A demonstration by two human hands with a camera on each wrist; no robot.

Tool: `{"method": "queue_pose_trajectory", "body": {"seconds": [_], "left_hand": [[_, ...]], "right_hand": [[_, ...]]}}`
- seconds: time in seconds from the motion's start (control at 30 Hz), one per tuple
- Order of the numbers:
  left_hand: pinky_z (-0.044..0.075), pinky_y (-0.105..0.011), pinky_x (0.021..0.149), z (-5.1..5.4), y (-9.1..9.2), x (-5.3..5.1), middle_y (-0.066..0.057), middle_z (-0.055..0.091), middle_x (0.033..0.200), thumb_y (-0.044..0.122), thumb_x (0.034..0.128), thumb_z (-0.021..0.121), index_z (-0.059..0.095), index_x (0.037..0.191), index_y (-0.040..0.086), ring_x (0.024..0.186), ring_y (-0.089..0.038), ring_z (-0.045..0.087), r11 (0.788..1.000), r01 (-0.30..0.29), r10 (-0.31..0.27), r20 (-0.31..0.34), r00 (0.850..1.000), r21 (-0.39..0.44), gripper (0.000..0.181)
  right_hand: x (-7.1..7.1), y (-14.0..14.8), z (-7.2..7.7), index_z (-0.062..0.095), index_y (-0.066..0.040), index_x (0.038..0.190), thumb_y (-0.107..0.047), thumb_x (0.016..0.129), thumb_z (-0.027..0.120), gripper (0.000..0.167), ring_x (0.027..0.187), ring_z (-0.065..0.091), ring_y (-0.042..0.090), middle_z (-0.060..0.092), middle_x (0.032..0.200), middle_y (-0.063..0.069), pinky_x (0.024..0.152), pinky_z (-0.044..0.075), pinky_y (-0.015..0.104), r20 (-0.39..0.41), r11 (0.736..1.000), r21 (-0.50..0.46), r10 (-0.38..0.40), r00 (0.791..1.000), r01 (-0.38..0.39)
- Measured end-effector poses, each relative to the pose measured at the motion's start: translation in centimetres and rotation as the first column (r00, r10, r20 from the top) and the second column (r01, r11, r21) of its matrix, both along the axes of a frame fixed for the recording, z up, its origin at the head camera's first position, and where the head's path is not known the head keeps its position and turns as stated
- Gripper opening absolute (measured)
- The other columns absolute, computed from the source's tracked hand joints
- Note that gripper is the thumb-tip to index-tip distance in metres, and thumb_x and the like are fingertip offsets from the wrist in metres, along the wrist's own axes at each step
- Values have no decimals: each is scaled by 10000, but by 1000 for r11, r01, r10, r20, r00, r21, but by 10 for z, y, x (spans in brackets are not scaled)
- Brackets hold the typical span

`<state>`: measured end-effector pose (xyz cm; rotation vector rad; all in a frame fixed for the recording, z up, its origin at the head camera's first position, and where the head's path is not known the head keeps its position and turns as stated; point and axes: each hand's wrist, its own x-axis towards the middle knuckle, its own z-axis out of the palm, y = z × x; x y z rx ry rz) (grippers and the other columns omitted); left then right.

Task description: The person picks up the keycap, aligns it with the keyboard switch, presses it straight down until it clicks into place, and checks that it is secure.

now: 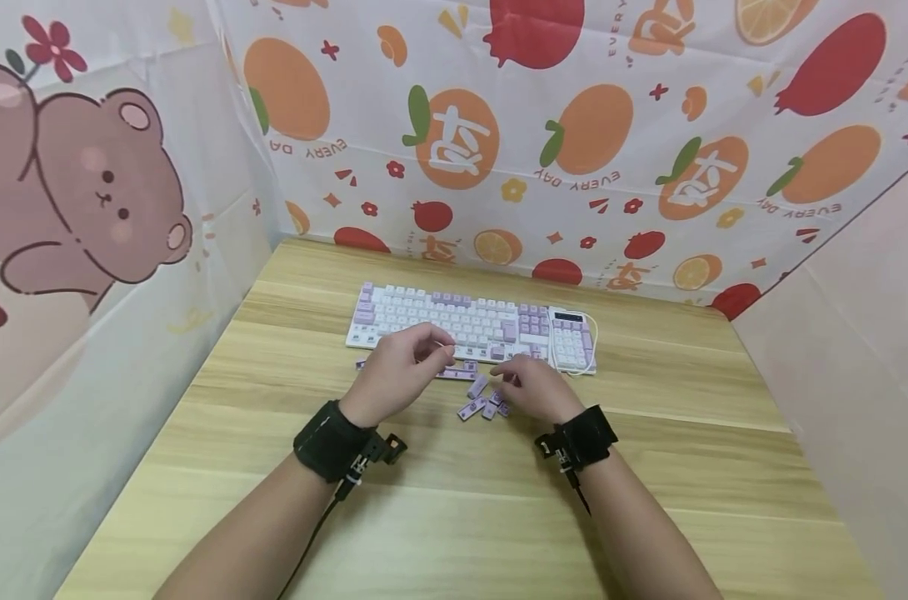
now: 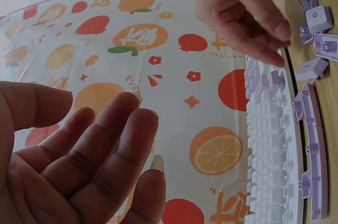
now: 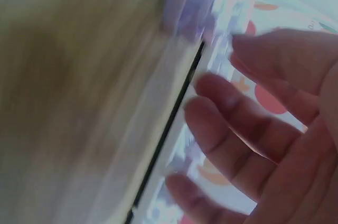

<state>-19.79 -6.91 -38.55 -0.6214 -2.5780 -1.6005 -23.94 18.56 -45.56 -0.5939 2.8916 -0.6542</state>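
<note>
A white and purple keyboard (image 1: pixel 439 315) lies on the table, and along its front row some bare switches show. My left hand (image 1: pixel 401 367) hovers over its near left edge, fingers loosely bent, with a gap between thumb and fingertips and nothing held in the left wrist view. My right hand (image 1: pixel 536 387) is at the front right of the keyboard, fingers relaxed and holding nothing. Between the hands lie several loose purple keycaps (image 1: pixel 472 408). One long purple keycap (image 2: pixel 315 150) lies upturned along the keyboard's front edge, its stems showing; my left hand partly hides it in the head view.
A white cable (image 1: pixel 591 333) loops over the number pad at the keyboard's right end. The wooden table (image 1: pixel 454 508) extends toward me. A fruit-print cloth (image 1: pixel 529 167) hangs behind it, and a bear-print cloth (image 1: pixel 109 183) at the left.
</note>
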Motion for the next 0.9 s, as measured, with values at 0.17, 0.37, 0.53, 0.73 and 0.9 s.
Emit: {"method": "queue_pose_trajectory", "body": {"seconds": [0.17, 0.37, 0.53, 0.73, 0.9], "left_hand": [[553, -356, 750, 3, -5, -2, 25, 734, 906, 228, 965, 611, 683, 1041, 161, 841, -128, 685, 1000, -22, 22, -13, 1000, -13, 124], [544, -368, 760, 6, -18, -6, 10, 737, 922, 241, 971, 605, 676, 1057, 158, 861, -146, 686, 997, -73, 73, -14, 997, 11, 139], [560, -377, 779, 9, -21, -7, 16, 739, 938, 243, 977, 589, 668, 1052, 161, 878, -149, 699, 997, -74, 74, 2, 997, 32, 136], [541, -366, 763, 8, -18, -5, 14, 735, 915, 229, 960, 624, 673, 1038, 158, 852, -140, 680, 998, -56, 56, -11, 998, 28, 117], [560, -344, 772, 4, -12, -3, 16, 728, 983, 217, 950, 649, 675, 1089, 150, 873, -128, 671, 1000, -16, 15, -74, 997, -18, 156]], "right_hand": [[-3, -10, -7, 709, -185, 1207, -300, 941, 651, 296, 770, 548, 107, 646, 1094, 6, 693, 481, 306, 16, 998, -44, 42, 999, -42], [-7, -17, -13, 714, -203, 1190, -338, 927, 679, 297, 776, 525, 125, 573, 955, -45, 661, 451, 293, 19, 999, 5, 44, 999, -44], [-7, -19, -12, 746, -220, 957, -309, 893, 724, 112, 757, 537, 118, 578, 882, -57, 671, 462, 291, 49, 1000, -9, 26, 998, -25], [-5, -18, -5, 695, -278, 812, -362, 882, 732, 115, 730, 575, 116, 630, 815, -86, 657, 482, 309, 107, 997, -72, 0, 994, 8], [6, -18, 20, 737, -259, 918, -350, 901, 714, 96, 775, 644, 161, 706, 855, -20, 689, 524, 335, 149, 949, -307, -18, 989, 64]]}}
